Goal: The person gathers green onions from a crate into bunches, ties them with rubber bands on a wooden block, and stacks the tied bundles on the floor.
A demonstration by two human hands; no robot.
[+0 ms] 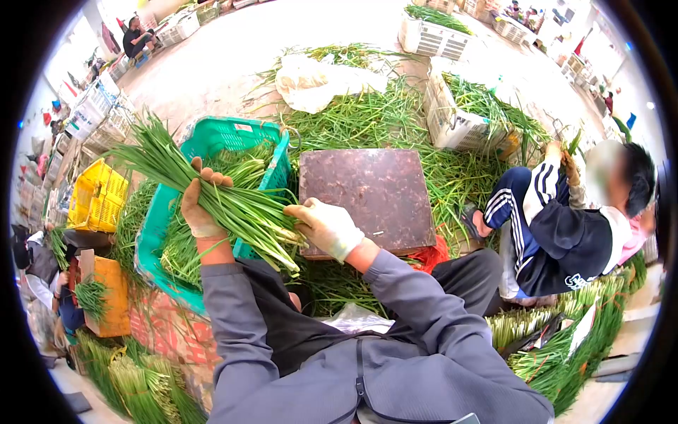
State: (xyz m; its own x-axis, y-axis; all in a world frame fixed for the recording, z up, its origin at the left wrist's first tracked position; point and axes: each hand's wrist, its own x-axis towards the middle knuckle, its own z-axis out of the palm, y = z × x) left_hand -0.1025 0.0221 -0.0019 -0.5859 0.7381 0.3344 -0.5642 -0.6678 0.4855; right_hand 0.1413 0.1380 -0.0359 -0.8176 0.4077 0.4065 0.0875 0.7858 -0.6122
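My left hand [203, 201], in a brown-stained glove, is closed around a bunch of garlic chives [247, 220]. The leaves fan out to the upper left and the pale stem ends point to the lower right. My right hand [328, 227], in a whitish glove, pinches at the stems near that pale end. Beneath the bunch stands a green plastic crate [152, 237] holding more chives. Just beyond my right hand is a low, brown marbled board [367, 194] with a tiny pale scrap on it.
Loose leaves [367, 106] cover the floor, with a whitish sack [321, 81] on them. White crates [441, 116] of greens stand to the right. A co-worker [565, 226] sits there handling greens. Tied chive bundles [145, 385] lie at lower left, below yellow crates [99, 198].
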